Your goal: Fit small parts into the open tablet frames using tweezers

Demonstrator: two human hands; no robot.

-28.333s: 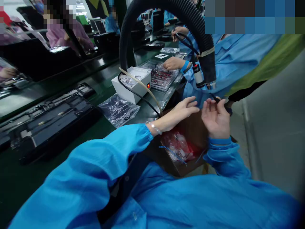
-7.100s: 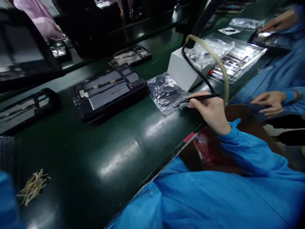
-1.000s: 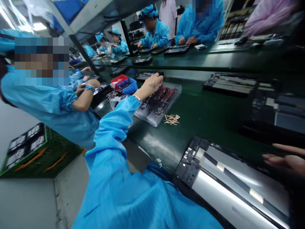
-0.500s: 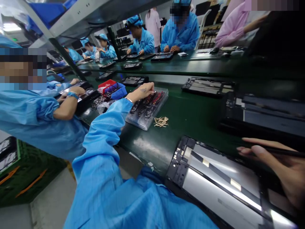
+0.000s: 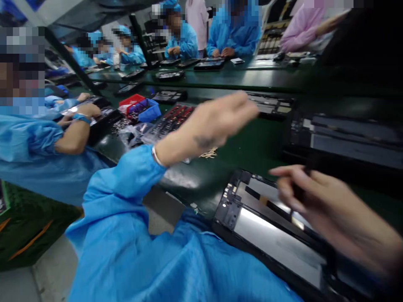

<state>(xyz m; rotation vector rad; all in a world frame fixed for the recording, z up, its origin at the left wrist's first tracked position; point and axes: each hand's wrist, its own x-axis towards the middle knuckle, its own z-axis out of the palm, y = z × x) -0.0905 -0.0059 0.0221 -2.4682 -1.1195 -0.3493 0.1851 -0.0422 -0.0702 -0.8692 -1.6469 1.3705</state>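
Sitting at the far left, a co-worker's hand (image 5: 86, 110) rests on a dark tray by the belt edge, apart from the wearer's own hands. Next come a red bin (image 5: 132, 100) and a blue bin (image 5: 150, 112), touching each other; the contents are too small to tell, though small dark parts lie loose just in front of them. Beside the bins lies a clear tray (image 5: 171, 119) with rows of dark and red parts in its pockets, and a little heap of pale sticks (image 5: 208, 154) sits near its corner. The left hand (image 5: 217, 121) hangs blurred in the air above the belt (image 5: 261, 147), between that tray and the chassis, fingers extended and close together; whether they pinch a small part I cannot tell. The opened chassis (image 5: 267, 226), a flat device with its silver inside showing, lies at the near belt edge in front of the wearer. Over its right part the right hand (image 5: 321, 209) is curled around a thin dark tool (image 5: 299, 193). Judging by this, the work on the chassis is underway: it is in place and open, but nothing shows a new part seated. More chassis (image 5: 349, 138) wait further right.
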